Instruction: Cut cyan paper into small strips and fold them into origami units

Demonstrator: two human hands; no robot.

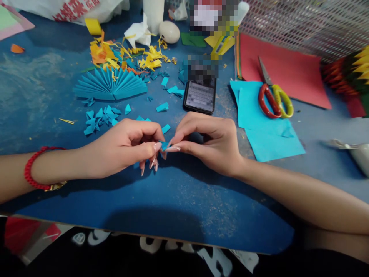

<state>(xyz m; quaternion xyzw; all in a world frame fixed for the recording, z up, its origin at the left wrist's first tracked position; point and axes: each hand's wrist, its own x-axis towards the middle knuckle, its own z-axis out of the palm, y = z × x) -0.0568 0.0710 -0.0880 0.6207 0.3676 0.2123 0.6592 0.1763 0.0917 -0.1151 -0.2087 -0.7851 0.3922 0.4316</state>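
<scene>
Between the fingertips of both hands is a small blue paper piece (164,146). My left hand (127,148) pinches its left side between thumb and fingers. On the right side, my right hand (210,140) grips it with thumb and index finger. The fingers cover most of the piece, so its folds are hard to make out. Small folded blue pieces (99,118) lie in a pile beyond my left hand, and flat blue paper strips (162,107) are scattered ahead of both hands. Behind the pile is a pleated blue paper fan (112,86).
A phone (200,94) lies beyond my right hand. Scissors (273,98) with red and yellow handles rest on blue sheets (268,140) and a red sheet (288,73). Yellow and orange scraps (123,54), an egg-shaped object (169,32) and a metal mesh (288,23) are at the back.
</scene>
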